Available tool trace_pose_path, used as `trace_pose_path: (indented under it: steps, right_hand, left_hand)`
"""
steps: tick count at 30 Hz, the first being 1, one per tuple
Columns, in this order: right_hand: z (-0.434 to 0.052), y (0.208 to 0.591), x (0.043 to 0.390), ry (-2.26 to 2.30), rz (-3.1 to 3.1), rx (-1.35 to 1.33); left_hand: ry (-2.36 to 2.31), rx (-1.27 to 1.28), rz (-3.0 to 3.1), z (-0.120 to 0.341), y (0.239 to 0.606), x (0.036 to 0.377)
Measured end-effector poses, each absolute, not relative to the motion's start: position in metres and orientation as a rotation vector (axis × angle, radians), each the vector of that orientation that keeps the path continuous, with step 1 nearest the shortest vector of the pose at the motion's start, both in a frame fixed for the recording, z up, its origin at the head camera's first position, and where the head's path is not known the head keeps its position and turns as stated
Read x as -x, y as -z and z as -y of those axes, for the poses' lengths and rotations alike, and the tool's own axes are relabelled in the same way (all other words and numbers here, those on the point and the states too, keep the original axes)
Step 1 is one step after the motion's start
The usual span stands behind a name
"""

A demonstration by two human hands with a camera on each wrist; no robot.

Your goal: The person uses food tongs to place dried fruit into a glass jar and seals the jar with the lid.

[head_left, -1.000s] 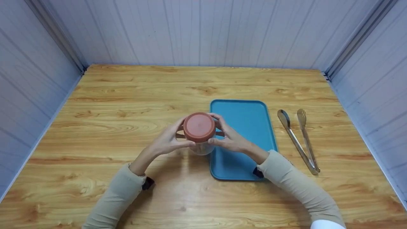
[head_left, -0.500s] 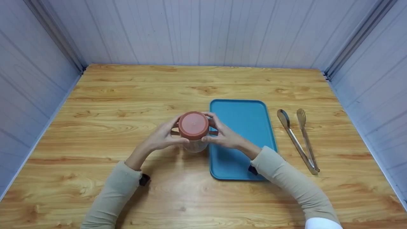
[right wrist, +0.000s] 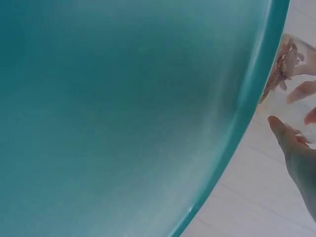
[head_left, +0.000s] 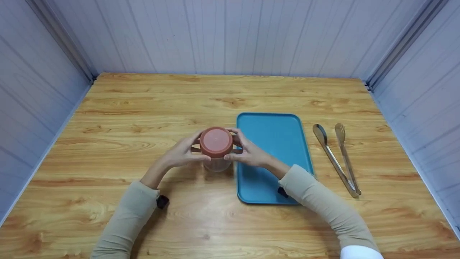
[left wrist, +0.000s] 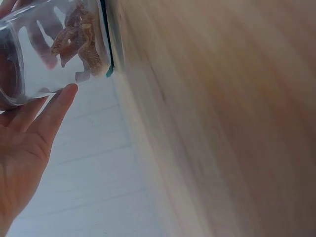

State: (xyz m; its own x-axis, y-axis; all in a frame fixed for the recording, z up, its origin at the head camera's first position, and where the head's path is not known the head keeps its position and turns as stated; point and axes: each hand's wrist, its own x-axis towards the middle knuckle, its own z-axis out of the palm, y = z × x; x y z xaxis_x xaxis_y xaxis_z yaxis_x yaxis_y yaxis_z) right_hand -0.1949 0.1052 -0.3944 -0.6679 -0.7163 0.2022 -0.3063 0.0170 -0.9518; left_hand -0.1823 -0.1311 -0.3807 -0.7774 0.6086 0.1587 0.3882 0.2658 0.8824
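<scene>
A clear jar (head_left: 217,165) with a reddish-brown lid (head_left: 216,139) is upright just left of the blue tray in the head view. Brown, wrinkled pieces (left wrist: 81,42) lie at its bottom, seen through the wall in the left wrist view. My left hand (head_left: 182,153) grips the jar from the left, thumb in front and fingers behind. From the right, my right hand (head_left: 249,153) holds it the same way, its wrist passing over the tray. The jar's base is close to the wooden tabletop.
The blue tray (head_left: 273,140) lies flat beneath my right forearm. To its right, metal tongs (head_left: 336,162) rest on the wooden table (head_left: 143,100), hinge end toward me. Pale panelled walls (head_left: 230,36) enclose the table at the back and sides.
Both hands have carried the jar a short way left, from over the tray's left edge to beside it. The tray and tongs have stayed in place.
</scene>
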Motion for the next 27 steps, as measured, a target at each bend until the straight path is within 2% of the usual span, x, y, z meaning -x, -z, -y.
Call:
trace_pose_path:
  steps: [9, 13, 27]
  right_hand:
    - [-0.101, 0.396, 0.197, 1.682, -1.976, 1.048]
    - [-0.100, 0.397, 0.198, 1.685, -1.978, 1.052]
    - [-0.101, 0.397, 0.199, 1.671, -2.003, 1.050]
  left_hand:
    - [-1.554, -0.904, -2.284, 0.139, 0.412, 0.203]
    - [-1.552, -0.890, -2.280, 0.141, 0.415, 0.206]
    - [-1.509, -0.864, -2.296, 0.135, 0.383, 0.191]
